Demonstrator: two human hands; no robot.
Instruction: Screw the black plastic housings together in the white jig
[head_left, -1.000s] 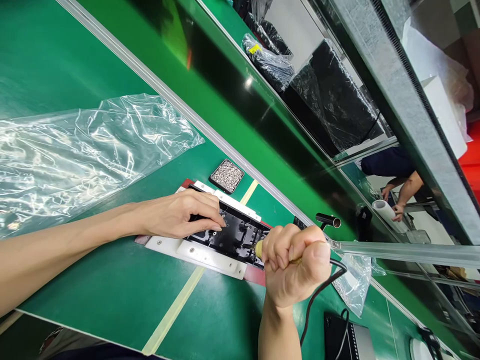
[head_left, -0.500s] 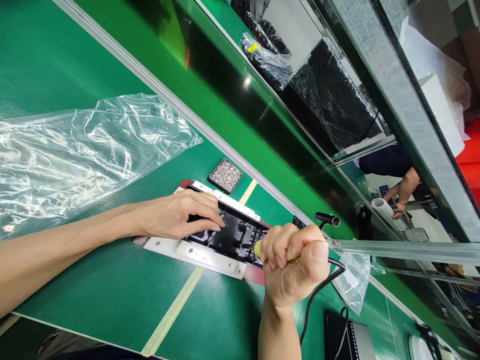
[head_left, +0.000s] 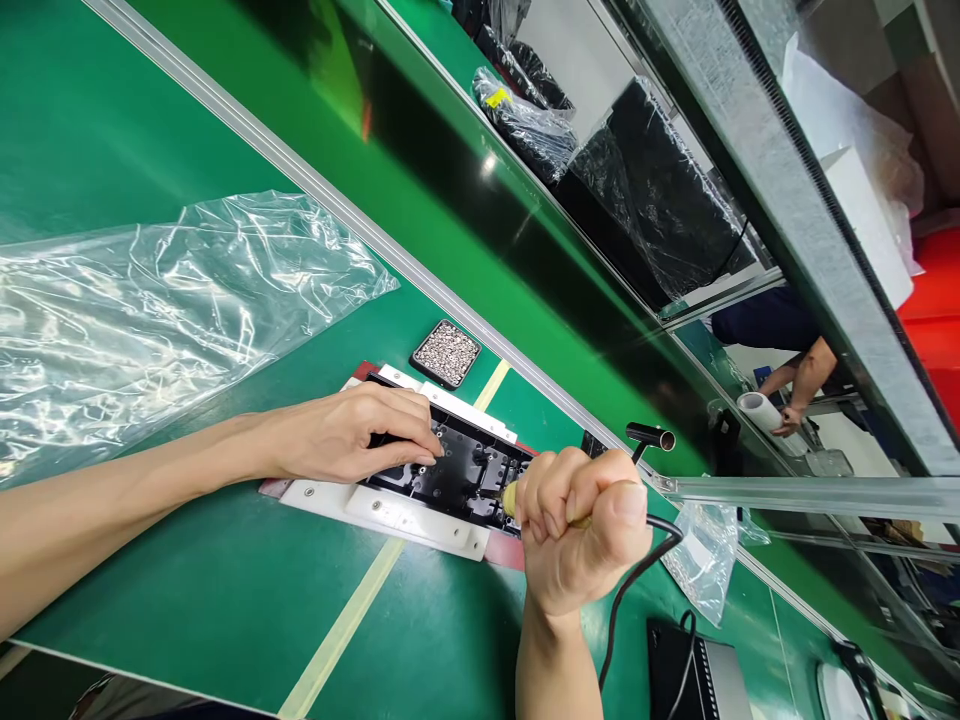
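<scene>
My left hand (head_left: 352, 432) rests flat on a black plastic part (head_left: 457, 470), fingertips pressing its top face. The part sits in a white jig (head_left: 390, 510) on the green bench. My right hand (head_left: 581, 525) is fisted around a corded tool with a yellowish handle (head_left: 511, 497); its tip touches the right end of the black part. The tool's black cable (head_left: 630, 590) runs down and right from my fist.
A small black tray of screws (head_left: 447, 353) lies just behind the jig. A large clear plastic bag (head_left: 150, 310) covers the bench at left. Another person's hand holds a white roll (head_left: 757, 410) at far right. A black box (head_left: 697, 675) sits at lower right.
Neither hand has visibly shifted on the part or the tool. The view has drifted slightly, moving everything a little up and left.
</scene>
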